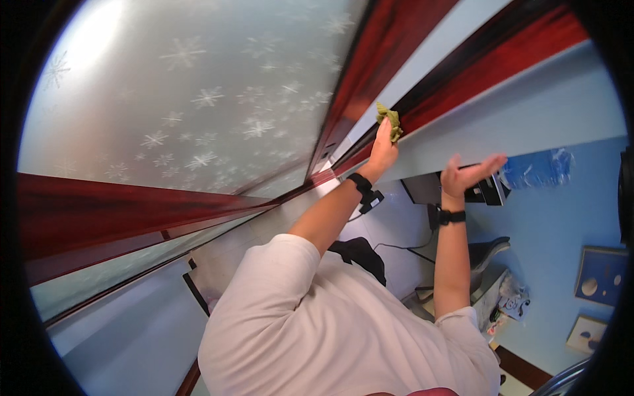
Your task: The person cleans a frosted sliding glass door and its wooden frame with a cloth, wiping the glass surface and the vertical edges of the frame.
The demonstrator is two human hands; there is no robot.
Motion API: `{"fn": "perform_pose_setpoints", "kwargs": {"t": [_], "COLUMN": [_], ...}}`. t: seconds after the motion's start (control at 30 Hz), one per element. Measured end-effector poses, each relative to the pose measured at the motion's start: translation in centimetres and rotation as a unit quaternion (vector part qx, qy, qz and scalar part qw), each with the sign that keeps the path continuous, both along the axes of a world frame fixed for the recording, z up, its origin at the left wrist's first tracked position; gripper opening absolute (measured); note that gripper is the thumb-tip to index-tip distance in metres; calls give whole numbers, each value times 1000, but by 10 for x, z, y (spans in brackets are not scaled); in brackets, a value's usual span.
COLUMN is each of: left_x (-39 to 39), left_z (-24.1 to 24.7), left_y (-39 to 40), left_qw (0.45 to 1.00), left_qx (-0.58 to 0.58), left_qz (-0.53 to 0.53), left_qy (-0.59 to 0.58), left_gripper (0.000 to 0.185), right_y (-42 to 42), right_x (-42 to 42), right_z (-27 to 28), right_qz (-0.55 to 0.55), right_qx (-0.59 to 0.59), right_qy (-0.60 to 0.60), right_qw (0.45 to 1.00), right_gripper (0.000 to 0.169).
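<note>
My left hand reaches up and forward, its fingers on a crumpled yellow-green cloth. The cloth lies against the edge of a dark red wooden frame, beside a narrow pale gap. Apart from the frame, my right hand is raised in the air, slightly blurred, with fingers spread and nothing in it. Black bands with small devices sit on both wrists. To the left stands a frosted glass panel with snowflake patterns, edged by red wooden frame parts.
Beyond my right hand, a blue water jug stands by a blue wall. A black chair, a cable on the tiled floor and a cluttered side surface are at the right. Framed pictures hang on the wall. A white panel stands lower left.
</note>
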State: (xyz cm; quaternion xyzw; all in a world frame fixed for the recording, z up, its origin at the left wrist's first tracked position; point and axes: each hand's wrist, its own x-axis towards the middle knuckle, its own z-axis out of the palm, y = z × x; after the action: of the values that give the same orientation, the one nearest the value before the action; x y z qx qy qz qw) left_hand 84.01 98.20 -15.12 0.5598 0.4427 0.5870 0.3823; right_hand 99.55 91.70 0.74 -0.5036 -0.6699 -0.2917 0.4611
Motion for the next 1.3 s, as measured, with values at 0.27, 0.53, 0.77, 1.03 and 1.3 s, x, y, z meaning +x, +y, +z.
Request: {"fn": "perform_pose_setpoints", "kwargs": {"t": [0.27, 0.53, 0.77, 1.03, 1.3], "left_x": [17, -5, 12, 36, 9], "left_z": [-66, -137, -126, -140, -177], "left_y": [-5, -18, -30, -32, -23], "left_qw": [990, 949, 825, 799, 795], "left_qx": [-109, -250, -316, -275, -75], "left_qz": [-14, -167, -201, -60, -30], "left_qy": [90, 96, -423, -531, -601], "left_gripper": [75, 45, 34, 34, 38], "right_y": [34, 35, 35, 41, 43], "right_x": [6, 24, 16, 15, 39], "right_z": [-18, -31, -29, -34, -44], "right_qz": [-9, -16, -25, -3, 23], "right_qx": [115, 121, 138, 175, 233], "right_qy": [-102, -119, -113, -131, -176], "right_qw": [988, 985, 984, 976, 956], "right_gripper": [59, 52, 46, 32, 24]}}
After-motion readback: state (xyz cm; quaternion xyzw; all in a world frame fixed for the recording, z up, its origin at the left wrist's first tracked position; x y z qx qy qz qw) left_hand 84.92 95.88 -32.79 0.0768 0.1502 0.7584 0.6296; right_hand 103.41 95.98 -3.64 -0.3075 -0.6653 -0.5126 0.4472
